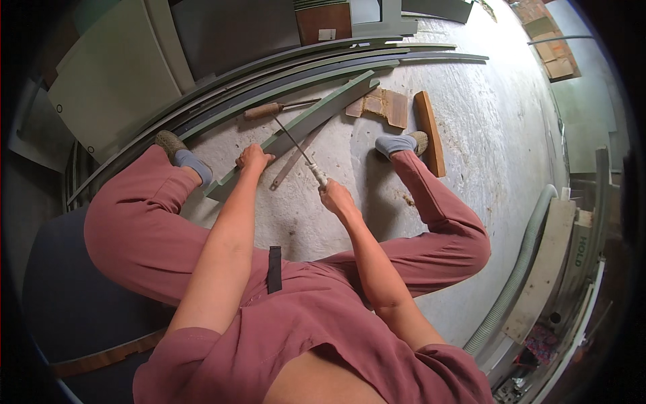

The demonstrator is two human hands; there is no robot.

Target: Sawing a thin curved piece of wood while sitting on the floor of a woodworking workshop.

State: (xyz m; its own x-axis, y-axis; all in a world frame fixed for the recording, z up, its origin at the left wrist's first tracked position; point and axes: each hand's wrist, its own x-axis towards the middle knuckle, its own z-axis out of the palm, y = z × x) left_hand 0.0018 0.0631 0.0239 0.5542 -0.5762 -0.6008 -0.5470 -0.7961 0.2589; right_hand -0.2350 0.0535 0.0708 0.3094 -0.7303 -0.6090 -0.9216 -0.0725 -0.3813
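Observation:
My left hand [253,159] is closed on the near part of a long green metal channel [316,111], which lies slantwise on the floor between my feet. In my right hand [336,196] is a thin-shafted tool [317,172] with a pale handle. Its shaft points away to the left and crosses over the channel; whether it touches the metal I cannot tell. Just beyond the channel lies another tool with a wooden handle [263,111] and a dark shaft. A narrow flat strip [288,168] sticks out from beneath the channel on its right side.
Several long metal profiles [431,56] lie along the far left. Brown flat pieces [385,106] and a wooden bar [431,135] are near my right foot. Large panels [114,74] lean at the left. A ribbed hose [515,283] and boards [544,269] lie at the right.

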